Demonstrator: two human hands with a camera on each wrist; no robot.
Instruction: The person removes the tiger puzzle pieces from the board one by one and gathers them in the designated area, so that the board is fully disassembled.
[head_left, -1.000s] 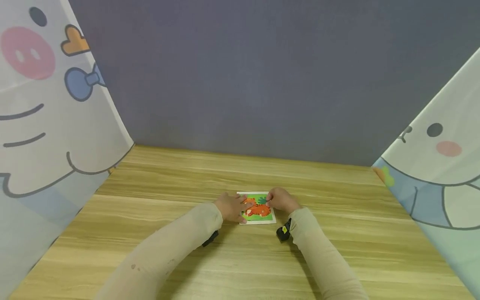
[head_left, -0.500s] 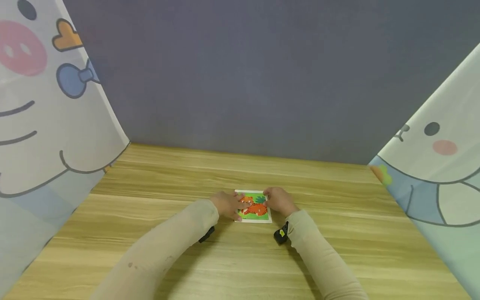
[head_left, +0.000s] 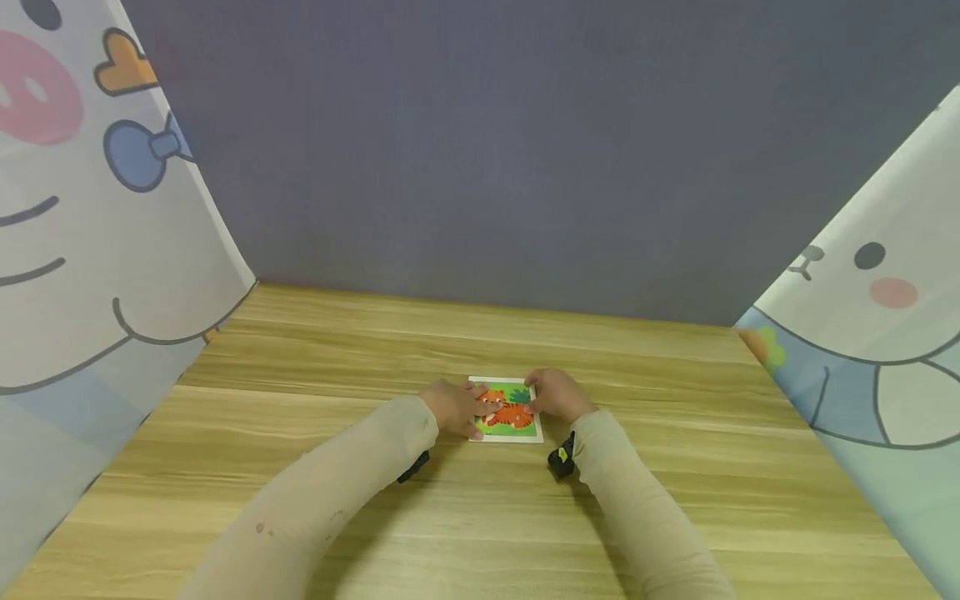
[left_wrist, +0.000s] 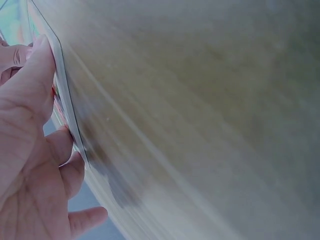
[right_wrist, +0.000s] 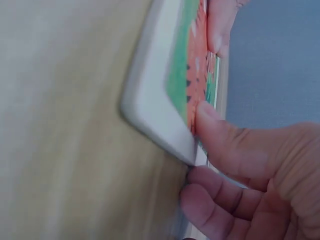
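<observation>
Steadying the tiger picture [head_left: 514, 417], seemingly against sliding: left hand [head_left: 453, 407] spread at nine o'clock, right hand [head_left: 558, 394] pinching its edge at two.

A booth-like corner, wider room unclear: wood-grain bench [head_left: 480, 533], plain grey wall [head_left: 480, 158], cartoon-printed curtains [head_left: 892, 350] flanking both sides.

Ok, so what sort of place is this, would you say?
Probably a small screened-off tabletop booth or play corner, though I can't be sure: there's a wood-grain table, a plain grey backdrop behind it, and cartoon-print sheets on both sides.
</observation>
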